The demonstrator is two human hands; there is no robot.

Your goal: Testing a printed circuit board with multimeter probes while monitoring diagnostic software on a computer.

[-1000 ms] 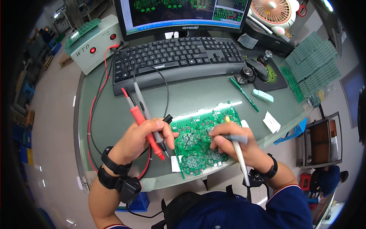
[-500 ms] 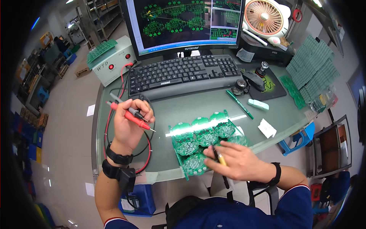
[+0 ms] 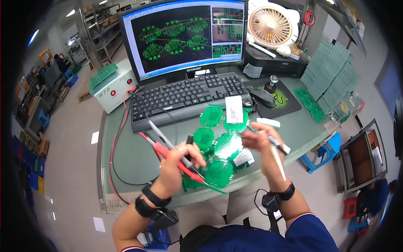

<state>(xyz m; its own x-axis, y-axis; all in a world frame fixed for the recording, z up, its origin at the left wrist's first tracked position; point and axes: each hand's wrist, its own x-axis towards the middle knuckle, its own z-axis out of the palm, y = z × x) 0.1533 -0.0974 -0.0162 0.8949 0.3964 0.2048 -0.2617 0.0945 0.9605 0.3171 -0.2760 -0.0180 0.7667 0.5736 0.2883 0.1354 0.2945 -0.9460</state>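
My left hand (image 3: 174, 166) is closed round a red test probe (image 3: 166, 153) and a grey-and-black test probe (image 3: 161, 134). Their tips point down right, over the lower left of a green circuit board panel (image 3: 218, 172). This panel of joined round boards stands tilted in front of the keyboard, light glaring off its middle. One white paper label (image 3: 234, 110) is at its top and another white label (image 3: 243, 157) at its lower right. By the panel's right edge, my right hand (image 3: 262, 145) is closed on a dark pen (image 3: 275, 143) and a slim white pointed tool (image 3: 278, 161).
Behind the panel stand a black keyboard (image 3: 189, 94) and a monitor (image 3: 176, 38) with a board layout. A white tester box (image 3: 113, 86) is at left. At right are a mouse (image 3: 263, 97), a white eraser-like block (image 3: 268, 122) and stacked green boards (image 3: 331, 75).
The panel has risen off the table and tilted, now showing a different face with white labels. My left hand moved right and down to it with the probes; my right hand moved up.
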